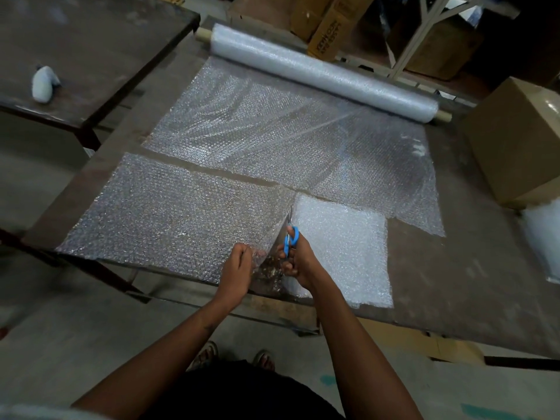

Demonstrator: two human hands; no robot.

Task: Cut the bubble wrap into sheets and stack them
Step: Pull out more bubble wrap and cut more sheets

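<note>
A bubble wrap roll (324,72) lies across the far side of the table (472,274), with a length (272,131) unrolled toward me. A cut strip (169,213) lies across the near part of the table. My right hand (298,259) grips blue-handled scissors (290,237), blades pointing away into the strip's cut. My left hand (238,269) pinches the strip's near edge just left of the scissors. A whiter stack of cut sheets (342,247) lies right of the scissors.
A cardboard box (515,140) stands at the table's right edge, with white plastic (542,237) beside it. A second dark table (91,56) at the left holds a small white object (45,83). More boxes (327,22) and a shelf frame stand behind.
</note>
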